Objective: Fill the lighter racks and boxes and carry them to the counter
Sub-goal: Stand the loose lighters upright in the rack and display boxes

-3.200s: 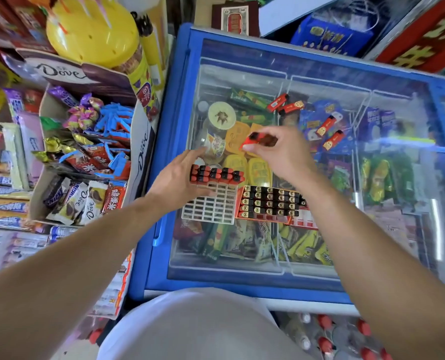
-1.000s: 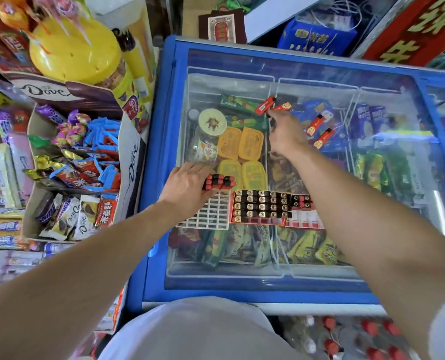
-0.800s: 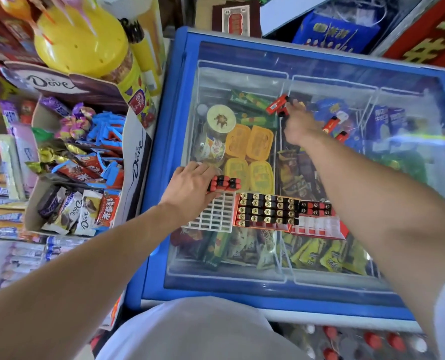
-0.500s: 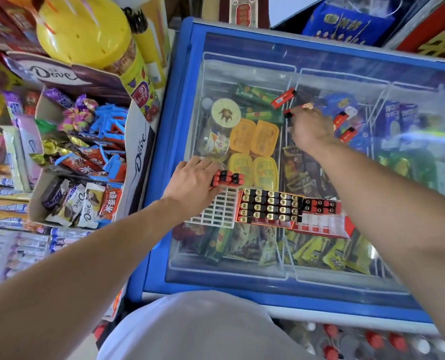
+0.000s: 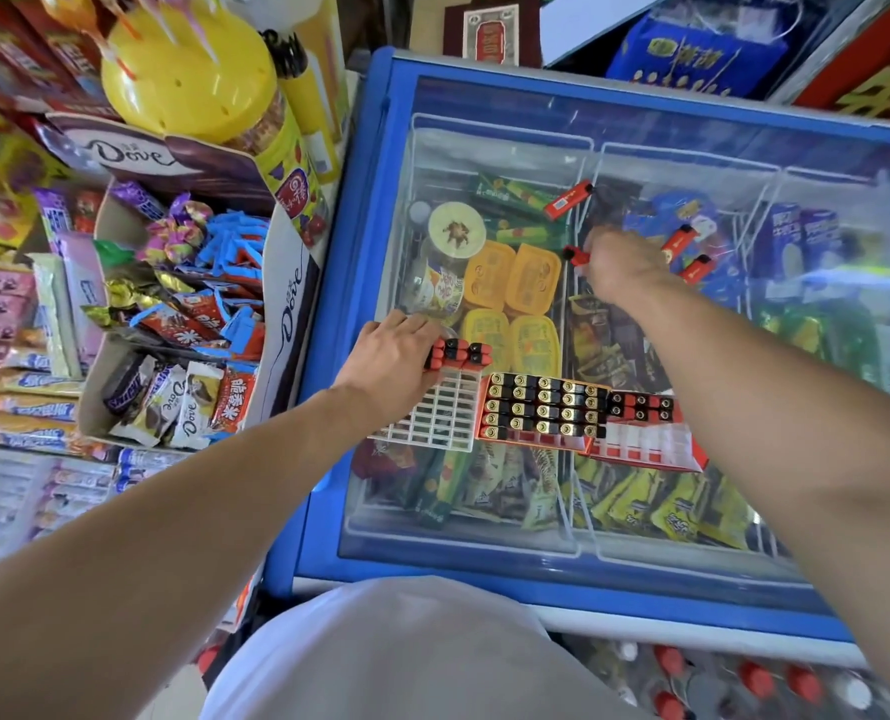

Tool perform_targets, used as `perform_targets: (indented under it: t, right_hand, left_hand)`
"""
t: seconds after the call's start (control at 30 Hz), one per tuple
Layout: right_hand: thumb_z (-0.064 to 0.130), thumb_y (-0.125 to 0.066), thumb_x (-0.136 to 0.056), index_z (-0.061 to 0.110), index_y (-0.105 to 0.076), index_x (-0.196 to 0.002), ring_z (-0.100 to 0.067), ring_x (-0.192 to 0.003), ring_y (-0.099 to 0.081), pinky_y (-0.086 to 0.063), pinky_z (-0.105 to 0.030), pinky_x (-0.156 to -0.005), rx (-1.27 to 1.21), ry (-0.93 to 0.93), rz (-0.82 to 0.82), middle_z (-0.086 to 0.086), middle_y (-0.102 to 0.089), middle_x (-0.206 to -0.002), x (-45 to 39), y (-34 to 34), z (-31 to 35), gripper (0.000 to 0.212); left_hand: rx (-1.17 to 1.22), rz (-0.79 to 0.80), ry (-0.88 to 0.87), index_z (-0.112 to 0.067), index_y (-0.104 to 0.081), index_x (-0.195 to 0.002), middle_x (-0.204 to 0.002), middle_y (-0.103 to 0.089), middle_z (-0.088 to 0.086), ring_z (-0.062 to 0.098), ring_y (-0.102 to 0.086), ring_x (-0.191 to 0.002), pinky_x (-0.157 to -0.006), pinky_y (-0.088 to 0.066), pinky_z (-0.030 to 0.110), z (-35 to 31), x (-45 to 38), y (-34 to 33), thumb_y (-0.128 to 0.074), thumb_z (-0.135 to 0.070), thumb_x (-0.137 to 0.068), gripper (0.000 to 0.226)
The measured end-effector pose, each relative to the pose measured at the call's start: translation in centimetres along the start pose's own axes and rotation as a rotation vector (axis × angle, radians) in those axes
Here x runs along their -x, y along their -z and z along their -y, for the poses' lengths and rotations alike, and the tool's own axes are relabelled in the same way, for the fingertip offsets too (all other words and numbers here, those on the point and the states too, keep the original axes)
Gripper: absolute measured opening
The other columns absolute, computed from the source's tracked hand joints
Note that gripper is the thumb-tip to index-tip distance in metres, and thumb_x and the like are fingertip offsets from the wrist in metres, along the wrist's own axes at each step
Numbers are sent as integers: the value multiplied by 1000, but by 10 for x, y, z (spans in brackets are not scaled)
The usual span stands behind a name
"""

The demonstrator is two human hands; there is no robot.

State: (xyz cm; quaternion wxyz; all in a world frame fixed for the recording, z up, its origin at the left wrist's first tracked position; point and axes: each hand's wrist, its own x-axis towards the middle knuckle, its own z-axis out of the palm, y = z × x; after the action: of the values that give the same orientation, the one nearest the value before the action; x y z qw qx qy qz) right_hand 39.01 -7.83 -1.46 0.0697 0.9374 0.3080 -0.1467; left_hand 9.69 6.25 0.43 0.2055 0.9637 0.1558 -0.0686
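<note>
A white grid rack (image 5: pixel 440 415) lies on the freezer's glass lid (image 5: pixel 666 511), with a short row of red lighters (image 5: pixel 458 354) at its far end. My left hand (image 5: pixel 388 363) rests against the rack's left side, touching those lighters. To the right sits a red box (image 5: pixel 541 407) full of black-topped lighters, and beside it a second red box (image 5: pixel 645 433) holding one row. My right hand (image 5: pixel 622 265) pinches a red lighter (image 5: pixel 578 256) above the lid. Three loose red lighters, among them one at the far middle (image 5: pixel 567 200), lie on the glass.
A Dove carton of sweets (image 5: pixel 183 304) stands just left of the freezer, with a big yellow-lidded jar (image 5: pixel 193 70) behind it. Snack shelves fill the far left. Bottles with red caps (image 5: pixel 754 678) stand on the floor below the freezer's front edge.
My right hand put one lighter in the rack area, reached out to the loose lighters, and now draws back holding one. The left hand stayed on the white rack.
</note>
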Motion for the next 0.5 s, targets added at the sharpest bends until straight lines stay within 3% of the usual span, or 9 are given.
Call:
perform_targets:
  t: [0.1, 0.13, 0.2, 0.33, 0.43, 0.5]
  right_hand:
    - [32, -72, -91, 4, -53, -124, -31, -96, -62, -43, -33, -74, -175, -90, 175, -13, -62, -111, 12, 4, 0, 47]
    - [33, -71, -92, 6, -53, -120, -29, -92, -63, -46, -33, -73, -228, -80, 183, -13, -63, -107, 20, 9, 2, 42]
    - [32, -67, -96, 15, -52, -115, -22, -83, -65, -49, -34, -69, -371, -10, 116, -9, -65, -102, 39, 19, 8, 30]
    - [35, -63, -98, 30, -44, -133, -7, -70, -66, -45, -24, -55, -645, 143, -82, 9, -65, -97, 104, 56, 41, 40]
    - [39, -56, -100, 33, -49, -122, -17, -71, -72, -56, -36, -62, -704, 250, -65, 11, -71, -92, 151, 66, 65, 23]
    - [41, -54, -101, 33, -52, -115, -20, -75, -72, -57, -37, -67, -673, 298, 8, 13, -71, -93, 173, 62, 77, 17]
  left_hand:
    - [28, 10, 8, -13, -58, -127, -120, -61, 3, 25, -51, -111, -93, -41, 41, 0, -3, 2, -71, -30, -94, 40]
    - [41, 18, 11, -13, -58, -128, -122, -61, 3, 25, -51, -113, -95, -41, 42, 0, -3, 2, -72, -28, -93, 40]
    - [57, 20, 21, -13, -59, -127, -124, -62, 3, 25, -51, -115, -96, -41, 42, 1, -4, 2, -72, -24, -93, 38]
    - [48, 15, 39, -14, -54, -137, -125, -61, 3, 28, -50, -118, -98, -41, 46, 1, -4, 0, -70, -22, -94, 47]
    - [44, 13, 38, -20, -52, -141, -123, -61, 2, 26, -49, -118, -100, -40, 45, 1, -5, -2, -70, -23, -93, 51]
    - [56, -33, 32, -20, -50, -143, -130, -58, 3, 27, -47, -125, -106, -36, 45, 3, -3, -2, -71, -25, -91, 56]
